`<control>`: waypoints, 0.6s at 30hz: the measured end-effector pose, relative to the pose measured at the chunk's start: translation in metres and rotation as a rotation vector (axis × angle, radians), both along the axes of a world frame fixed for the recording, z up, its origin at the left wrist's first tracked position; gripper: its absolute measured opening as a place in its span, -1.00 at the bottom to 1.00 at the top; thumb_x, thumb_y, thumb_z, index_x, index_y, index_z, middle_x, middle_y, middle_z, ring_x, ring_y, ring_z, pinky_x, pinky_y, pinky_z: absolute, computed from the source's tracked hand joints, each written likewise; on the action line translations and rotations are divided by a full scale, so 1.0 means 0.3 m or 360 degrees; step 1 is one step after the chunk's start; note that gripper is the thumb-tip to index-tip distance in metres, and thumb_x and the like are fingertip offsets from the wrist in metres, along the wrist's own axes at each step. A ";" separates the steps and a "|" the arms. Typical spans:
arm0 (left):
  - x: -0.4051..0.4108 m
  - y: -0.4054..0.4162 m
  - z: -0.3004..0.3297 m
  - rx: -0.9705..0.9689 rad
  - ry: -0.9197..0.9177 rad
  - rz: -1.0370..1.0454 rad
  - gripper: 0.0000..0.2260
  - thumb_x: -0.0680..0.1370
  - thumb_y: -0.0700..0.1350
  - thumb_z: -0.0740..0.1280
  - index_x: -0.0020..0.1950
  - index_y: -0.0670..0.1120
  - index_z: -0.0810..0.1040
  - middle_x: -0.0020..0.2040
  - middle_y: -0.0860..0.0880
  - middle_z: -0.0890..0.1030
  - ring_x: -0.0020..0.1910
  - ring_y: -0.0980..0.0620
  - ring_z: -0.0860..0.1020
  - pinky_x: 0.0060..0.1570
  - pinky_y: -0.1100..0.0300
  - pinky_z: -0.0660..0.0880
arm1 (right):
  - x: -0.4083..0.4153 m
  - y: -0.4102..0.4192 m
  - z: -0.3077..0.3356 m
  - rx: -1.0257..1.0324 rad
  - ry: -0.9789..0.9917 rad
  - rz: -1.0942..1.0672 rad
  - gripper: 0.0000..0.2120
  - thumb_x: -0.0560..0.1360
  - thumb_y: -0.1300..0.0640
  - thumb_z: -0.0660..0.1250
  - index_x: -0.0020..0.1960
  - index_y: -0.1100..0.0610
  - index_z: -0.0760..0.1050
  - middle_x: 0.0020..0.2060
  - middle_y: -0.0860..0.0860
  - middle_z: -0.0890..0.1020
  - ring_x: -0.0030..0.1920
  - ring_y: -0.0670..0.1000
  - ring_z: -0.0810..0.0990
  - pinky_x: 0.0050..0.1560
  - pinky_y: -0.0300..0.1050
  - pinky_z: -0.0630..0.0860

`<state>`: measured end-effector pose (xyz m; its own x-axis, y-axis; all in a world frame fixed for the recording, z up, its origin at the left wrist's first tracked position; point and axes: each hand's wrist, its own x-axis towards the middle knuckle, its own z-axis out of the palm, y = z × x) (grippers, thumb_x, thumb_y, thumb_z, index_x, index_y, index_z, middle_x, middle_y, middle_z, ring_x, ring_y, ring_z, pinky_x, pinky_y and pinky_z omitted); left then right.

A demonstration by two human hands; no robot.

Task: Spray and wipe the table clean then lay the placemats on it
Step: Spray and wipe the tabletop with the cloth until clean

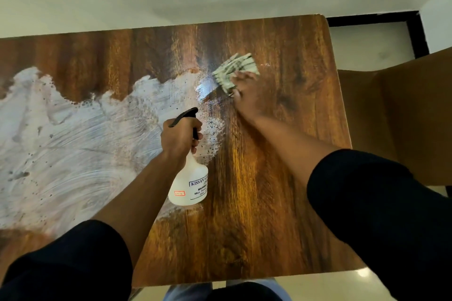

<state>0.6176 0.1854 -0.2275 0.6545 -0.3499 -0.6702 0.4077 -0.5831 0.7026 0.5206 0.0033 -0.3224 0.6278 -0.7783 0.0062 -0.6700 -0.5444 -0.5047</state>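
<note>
Left hand (pixel 179 135) grips spray bottle (pixel 188 178) upright, ready; right hand (pixel 247 91) presses cloth (pixel 234 71) flat on desk (pixel 269 190), wiping beyond it.

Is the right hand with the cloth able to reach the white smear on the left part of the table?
Probably yes: the right hand presses the cloth beside the white smear; only the spray bottle, held above it, partly blocks.

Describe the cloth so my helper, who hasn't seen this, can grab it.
Start at the wooden table and go to its far right part, past the white smear. The cloth lies under the right hand: pale green with dark stripes, unlike the plain white spray bottle.
</note>
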 end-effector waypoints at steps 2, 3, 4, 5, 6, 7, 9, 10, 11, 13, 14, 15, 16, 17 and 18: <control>-0.004 0.013 0.007 -0.0025 0.0011 0.0003 -0.81 0.50 -0.26 0.38 -0.08 0.02 0.69 -0.37 -0.16 0.58 -0.49 -0.01 0.39 -0.51 0.19 0.33 | -0.067 -0.106 0.001 -0.0049 0.0002 -0.0297 -0.61 0.59 0.10 0.34 0.41 -0.05 0.51 0.41 -0.03 0.53 0.39 0.02 0.45 0.37 -0.20 0.26; -0.008 0.019 0.008 -0.0032 0.0019 0.0003 -0.80 0.50 -0.26 0.38 -0.04 0.01 0.70 -0.37 -0.16 0.58 -0.51 0.01 0.39 -0.50 0.19 0.33 | -0.097 -0.155 0.005 -0.0042 0.0026 -0.0407 -0.60 0.60 0.09 0.34 0.43 -0.05 0.50 0.42 -0.01 0.53 0.40 0.04 0.45 0.39 -0.15 0.31; -0.011 0.026 0.008 -0.0029 0.0025 0.0005 -0.79 0.50 -0.27 0.38 0.00 0.00 0.71 -0.38 -0.16 0.59 -0.53 0.02 0.39 -0.51 0.19 0.33 | -0.118 -0.194 0.008 -0.0024 0.0055 -0.0501 -0.60 0.61 0.08 0.33 0.44 -0.05 0.49 0.43 0.00 0.51 0.41 0.06 0.45 0.42 -0.08 0.35; -0.014 0.032 0.006 -0.0021 0.0028 0.0010 -0.80 0.50 -0.27 0.38 0.01 -0.03 0.71 -0.38 -0.16 0.59 -0.54 0.03 0.39 -0.51 0.20 0.34 | -0.127 -0.224 0.008 0.0009 0.0084 -0.0583 -0.60 0.61 0.07 0.32 0.45 -0.05 0.48 0.45 0.02 0.48 0.43 0.07 0.43 0.44 -0.03 0.36; -0.017 0.041 0.004 -0.0010 0.0028 0.0018 -0.84 0.49 -0.26 0.39 -0.01 -0.08 0.71 -0.37 -0.16 0.60 -0.54 0.03 0.39 -0.51 0.20 0.34 | -0.126 -0.240 0.007 0.0033 0.0108 -0.0640 -0.60 0.62 0.06 0.32 0.45 -0.06 0.48 0.47 0.02 0.46 0.45 0.08 0.42 0.46 0.00 0.35; -0.021 0.046 0.002 0.0003 0.0028 0.0024 -0.88 0.49 -0.26 0.39 -0.05 -0.12 0.70 -0.37 -0.16 0.60 -0.53 0.02 0.39 -0.51 0.19 0.34 | -0.118 -0.243 0.010 0.0042 0.0135 -0.0679 -0.61 0.62 0.08 0.32 0.44 -0.06 0.48 0.47 0.02 0.45 0.47 0.09 0.41 0.47 0.04 0.34; -0.027 0.056 -0.001 0.0008 0.0031 0.0032 -0.92 0.48 -0.25 0.40 -0.08 -0.16 0.69 -0.36 -0.16 0.61 -0.51 0.00 0.39 -0.50 0.18 0.34 | -0.087 -0.212 0.020 0.0027 0.0162 -0.0667 -0.60 0.60 0.14 0.31 0.42 -0.06 0.51 0.45 0.03 0.48 0.46 0.11 0.40 0.49 0.07 0.32; -0.030 0.062 -0.002 -0.0010 0.0031 0.0036 -0.89 0.48 -0.25 0.40 -0.05 -0.13 0.70 -0.37 -0.16 0.60 -0.51 0.00 0.39 -0.50 0.18 0.33 | -0.066 -0.176 0.028 0.0047 0.0132 -0.0608 -0.59 0.60 0.19 0.31 0.42 -0.05 0.51 0.45 0.06 0.48 0.47 0.13 0.38 0.51 0.06 0.30; -0.033 0.070 -0.004 -0.0034 0.0031 0.0037 -0.84 0.49 -0.25 0.39 0.00 -0.07 0.70 -0.37 -0.16 0.60 -0.51 0.00 0.39 -0.51 0.18 0.33 | -0.046 -0.128 0.037 0.0087 0.0099 -0.0533 -0.57 0.60 0.23 0.30 0.44 -0.04 0.50 0.46 0.09 0.46 0.48 0.15 0.36 0.54 0.03 0.26; -0.036 0.080 -0.006 -0.0076 0.0030 0.0033 -0.73 0.49 -0.26 0.38 0.09 0.04 0.70 -0.37 -0.16 0.59 -0.52 0.01 0.39 -0.52 0.19 0.33 | -0.008 -0.010 0.053 0.0127 0.0055 -0.0340 -0.55 0.60 0.27 0.29 0.44 -0.05 0.48 0.48 0.10 0.44 0.50 0.16 0.35 0.54 -0.02 0.18; -0.040 0.084 -0.004 -0.0089 0.0029 0.0036 -0.71 0.50 -0.26 0.38 0.11 0.06 0.70 -0.37 -0.16 0.58 -0.53 0.01 0.39 -0.52 0.19 0.33 | 0.011 0.059 0.056 0.0098 0.0045 -0.0201 -0.55 0.61 0.27 0.30 0.43 -0.06 0.48 0.48 0.08 0.45 0.49 0.15 0.37 0.53 0.00 0.21; -0.045 0.088 -0.003 -0.0091 0.0024 0.0047 -0.72 0.50 -0.26 0.38 0.12 0.04 0.70 -0.37 -0.16 0.58 -0.53 0.01 0.39 -0.52 0.18 0.32 | 0.027 0.128 0.054 0.0058 0.0042 -0.0031 -0.56 0.61 0.25 0.30 0.43 -0.07 0.48 0.47 0.06 0.47 0.48 0.15 0.39 0.53 0.04 0.26; -0.048 0.092 -0.001 -0.0076 0.0018 0.0061 -0.75 0.51 -0.26 0.38 0.11 -0.01 0.70 -0.37 -0.16 0.58 -0.52 0.00 0.39 -0.52 0.17 0.32 | 0.041 0.193 0.046 0.0020 0.0037 0.0146 -0.57 0.61 0.23 0.31 0.43 -0.06 0.49 0.46 0.05 0.47 0.48 0.15 0.40 0.52 0.10 0.31; -0.058 0.098 0.005 -0.0055 0.0012 0.0072 -0.79 0.51 -0.26 0.39 0.09 -0.08 0.70 -0.37 -0.15 0.58 -0.52 0.00 0.39 -0.51 0.17 0.32 | 0.039 0.251 0.040 0.0001 0.0045 0.0335 -0.57 0.60 0.21 0.31 0.44 -0.05 0.49 0.46 0.03 0.48 0.49 0.14 0.39 0.50 0.14 0.34; -0.064 0.105 0.009 -0.0030 0.0010 0.0080 -0.82 0.51 -0.25 0.39 0.06 -0.12 0.70 -0.38 -0.15 0.59 -0.53 0.00 0.39 -0.51 0.17 0.32 | 0.029 0.290 0.025 -0.0015 0.0050 0.0507 -0.57 0.60 0.21 0.31 0.45 -0.02 0.48 0.46 0.01 0.48 0.49 0.13 0.38 0.48 0.17 0.35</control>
<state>0.5984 0.2168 -0.2249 0.6672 -0.3296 -0.6680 0.4405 -0.5485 0.7107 0.5293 0.0903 -0.3149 0.8400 -0.5426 -0.0107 -0.4802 -0.7339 -0.4805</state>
